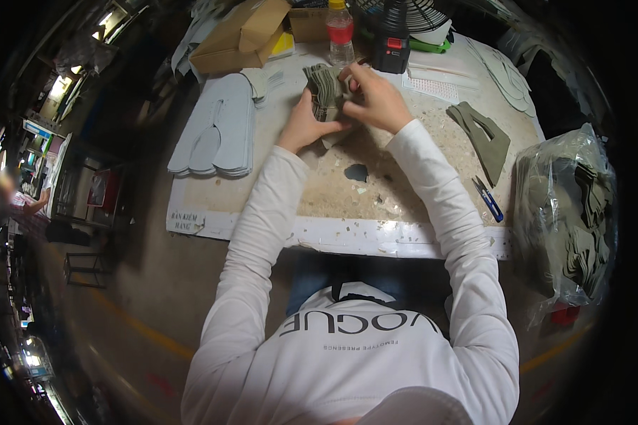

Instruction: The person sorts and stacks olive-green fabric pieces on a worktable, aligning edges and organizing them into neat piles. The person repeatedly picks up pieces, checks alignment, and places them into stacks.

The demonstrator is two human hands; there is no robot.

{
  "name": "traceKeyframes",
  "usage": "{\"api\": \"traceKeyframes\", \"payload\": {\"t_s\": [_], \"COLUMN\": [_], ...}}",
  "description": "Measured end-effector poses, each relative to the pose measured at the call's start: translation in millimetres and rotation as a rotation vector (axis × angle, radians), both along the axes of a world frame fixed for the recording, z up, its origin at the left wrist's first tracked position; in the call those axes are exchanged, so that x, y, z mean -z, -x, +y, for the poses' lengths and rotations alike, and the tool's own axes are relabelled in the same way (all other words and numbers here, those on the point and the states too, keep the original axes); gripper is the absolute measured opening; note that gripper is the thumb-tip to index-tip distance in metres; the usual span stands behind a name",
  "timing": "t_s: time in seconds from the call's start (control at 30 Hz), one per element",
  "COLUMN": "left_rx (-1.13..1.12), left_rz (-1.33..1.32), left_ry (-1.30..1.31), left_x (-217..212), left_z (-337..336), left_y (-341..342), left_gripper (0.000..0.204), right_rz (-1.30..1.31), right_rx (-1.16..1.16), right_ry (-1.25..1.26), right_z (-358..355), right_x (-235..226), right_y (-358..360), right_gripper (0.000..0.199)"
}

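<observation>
Holding one bundle [326, 88] of olive-green cut pieces, the person worked at the upper centre of the frame, above the table [333, 234]. The left hand [305, 126] was closed around the lower edge of the bundle, thumb on the near side. The right hand [377, 99] was curled over the bundle's right side, its fingertips pinching the top pieces. How many pieces were in the bundle I could not count, because they were fanned tightly together.

Left of the hands, in the upper left part of the table, lay one stack [216, 134] of pale blue-grey pieces. Behind it, at the top of the frame, stood one open cardboard box [237, 39]. One plastic bottle [340, 32] with a yellow cap and a red label stood at the top centre, and just right of it one dark device [392, 46] with a red part. One fan [411, 10] was partly in view at the top edge.

To the right of the hands lay one small pile of olive pieces [485, 134] with a triangular hole. Below it, near the right table edge, lay one pair of blue snips [488, 198]. At the far right of the frame sat one clear plastic bag [567, 212] full of more olive pieces. One dark scrap [356, 172] lay on the table between the forearms.
</observation>
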State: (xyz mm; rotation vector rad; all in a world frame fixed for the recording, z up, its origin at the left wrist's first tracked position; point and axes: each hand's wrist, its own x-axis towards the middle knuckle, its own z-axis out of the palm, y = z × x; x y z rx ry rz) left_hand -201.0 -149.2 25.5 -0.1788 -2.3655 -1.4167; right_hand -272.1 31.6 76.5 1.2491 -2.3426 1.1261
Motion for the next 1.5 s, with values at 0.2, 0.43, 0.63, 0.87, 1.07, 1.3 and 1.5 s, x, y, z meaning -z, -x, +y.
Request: {"api": "traceKeyframes", "payload": {"t_s": [0.2,0.43,0.63,0.87,1.07,1.3,1.5], "left_rx": [0.214,0.174,-0.03,-0.126,-0.121,-0.129,-0.116], "left_rz": [-0.353,-0.511,-0.242,-0.136,-0.111,-0.085,-0.057], "left_ry": [-0.699,-1.039,-1.095,-0.885,-0.754,-0.689,-0.597], "left_x": [-21,-24,-12,-1,2,6,14], "left_z": [20,39,27,28,29,28,26], "left_y": [-14,-21,-12,-6,-6,-5,-2], "left_gripper": [0.063,0.04,0.043,0.039,0.037,0.038,0.04], "right_rz": [-0.038,0.202,0.265,0.351,0.318,0.172,0.212], "right_rx": [-0.04,0.223,-0.066,0.026,0.053,-0.048,-0.072], "right_ry": [0.272,0.213,0.079,0.163,0.101,0.002,-0.063], "right_z": [16,32,16,1,3,10,11], "right_x": [-1,-17,-15,1,5,3,6], "right_y": [23,16,-10,-20,-10,-8,-6], "right_gripper": [0.027,0.022,0.011,0.016,0.016,0.017,0.016]}}
